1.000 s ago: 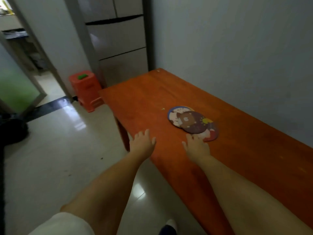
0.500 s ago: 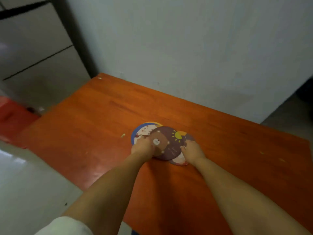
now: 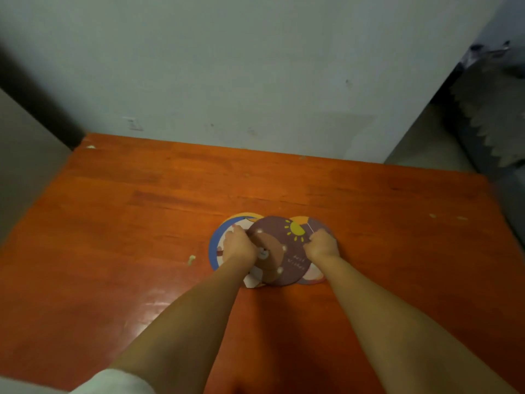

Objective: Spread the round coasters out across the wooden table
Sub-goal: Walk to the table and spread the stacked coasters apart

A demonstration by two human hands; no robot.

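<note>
Three round coasters lie overlapping in the middle of the orange wooden table (image 3: 127, 223). A brown coaster (image 3: 284, 245) with a bear and a sun sits on top. Under its left side is a blue-rimmed white coaster (image 3: 216, 240); under its right side is a grey and pink coaster (image 3: 315, 277). My left hand (image 3: 240, 247) lies on the blue-rimmed coaster, fingers curled against the brown one's left edge. My right hand (image 3: 322, 244) lies on the grey and pink coaster, fingers curled at the brown one's right edge. Both hands hide parts of the lower coasters.
A pale wall (image 3: 255, 81) runs along the table's far edge. A grey appliance side (image 3: 25, 166) stands at the left end. The table's right edge drops to a floor (image 3: 426, 137). A small crumb (image 3: 191, 259) lies left of the coasters.
The view has swung round and closer to face the wall. Both hands came from the table's near edge onto the coaster pile, one on each side of the brown coaster.
</note>
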